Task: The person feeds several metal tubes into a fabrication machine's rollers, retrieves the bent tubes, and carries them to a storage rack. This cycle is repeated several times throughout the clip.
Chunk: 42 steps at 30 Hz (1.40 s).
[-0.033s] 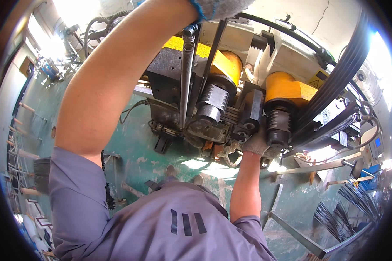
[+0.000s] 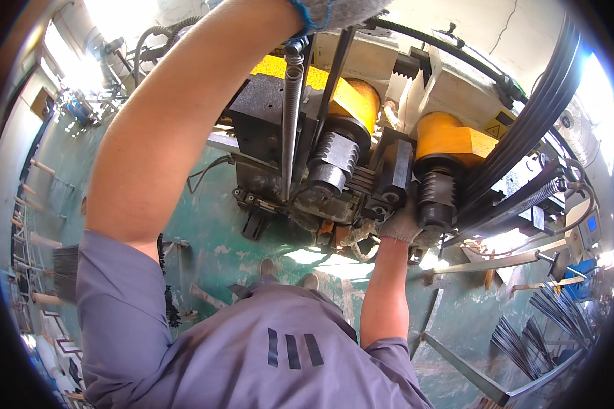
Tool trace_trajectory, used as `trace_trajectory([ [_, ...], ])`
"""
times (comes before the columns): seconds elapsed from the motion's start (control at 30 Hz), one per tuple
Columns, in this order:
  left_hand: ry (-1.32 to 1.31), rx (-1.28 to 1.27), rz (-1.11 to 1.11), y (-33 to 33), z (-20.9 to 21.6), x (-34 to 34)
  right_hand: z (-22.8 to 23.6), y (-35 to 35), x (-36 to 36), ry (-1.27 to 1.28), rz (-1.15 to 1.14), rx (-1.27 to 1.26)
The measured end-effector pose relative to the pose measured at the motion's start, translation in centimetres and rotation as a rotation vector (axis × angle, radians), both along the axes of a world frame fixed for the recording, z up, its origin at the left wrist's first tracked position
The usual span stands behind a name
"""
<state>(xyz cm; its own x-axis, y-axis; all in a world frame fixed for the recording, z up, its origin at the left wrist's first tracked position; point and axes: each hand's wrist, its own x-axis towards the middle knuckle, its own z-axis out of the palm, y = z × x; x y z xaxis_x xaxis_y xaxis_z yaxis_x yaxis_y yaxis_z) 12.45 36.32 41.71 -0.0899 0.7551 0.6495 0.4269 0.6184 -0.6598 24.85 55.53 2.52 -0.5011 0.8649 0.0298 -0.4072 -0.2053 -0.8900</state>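
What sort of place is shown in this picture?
It looks like a metalworking workshop, though I cannot be certain. A heavy machine with rounded yellow housings and dark ribbed metal cylinders, bundles of thin dark rods, and a worn green painted floor suggest this.

Worn green floor (image 2: 208,242), pale wall (image 2: 481,27)

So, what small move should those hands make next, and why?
Perhaps ease the right hand back a little: it sits close beside the ribbed cylinder on the right, a possible pinch spot, and the left hand is partly out of view.
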Motion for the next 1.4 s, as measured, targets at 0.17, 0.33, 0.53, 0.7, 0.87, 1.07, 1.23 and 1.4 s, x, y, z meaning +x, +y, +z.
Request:
trace_trajectory([
  [0.17, -0.399, 0.125, 0.22, 0.1, -0.6, 2.9, -2.3, 1.5, 1.0, -0.35, -0.04, 0.348],
  [0.33, -0.408, -0.263, 0.155, -3.9, 0.2, 1.2, -4.5, 1.3, 1.1, -0.321, 0.105, 0.396],
  [0.53, -0.698, 0.025, -0.123, -5.3, 0.3, 1.0, -6.2, 1.9, 0.5, -0.344, 0.038, 0.495],
  [0.7, -0.689, 0.003, -0.091, -5.1, 0.4, 1.1, -5.6, 1.4, 0.4, -0.446, -0.068, 0.725],
  [0.87, -1.213, 0.468, 0.061, -3.8, 1.5, 4.4, -4.1, 1.1, 1.0, -0.45, 0.056, 0.553],
  [1.07, -1.3, 0.58, 0.204, -2.8, 2.3, 5.8, -4.4, 1.2, 0.7, -0.296, 0.117, 0.242],
  [1.23, -1.285, 0.548, 0.181, -3.0, 2.3, 5.6, -5.1, 1.5, 0.8, -0.41, 0.115, 0.408],
  [1.4, -1.041, 0.099, 0.014, -4.4, 1.4, 3.1, -3.6, 0.4, 0.9, -0.379, -0.003, 0.58],
])
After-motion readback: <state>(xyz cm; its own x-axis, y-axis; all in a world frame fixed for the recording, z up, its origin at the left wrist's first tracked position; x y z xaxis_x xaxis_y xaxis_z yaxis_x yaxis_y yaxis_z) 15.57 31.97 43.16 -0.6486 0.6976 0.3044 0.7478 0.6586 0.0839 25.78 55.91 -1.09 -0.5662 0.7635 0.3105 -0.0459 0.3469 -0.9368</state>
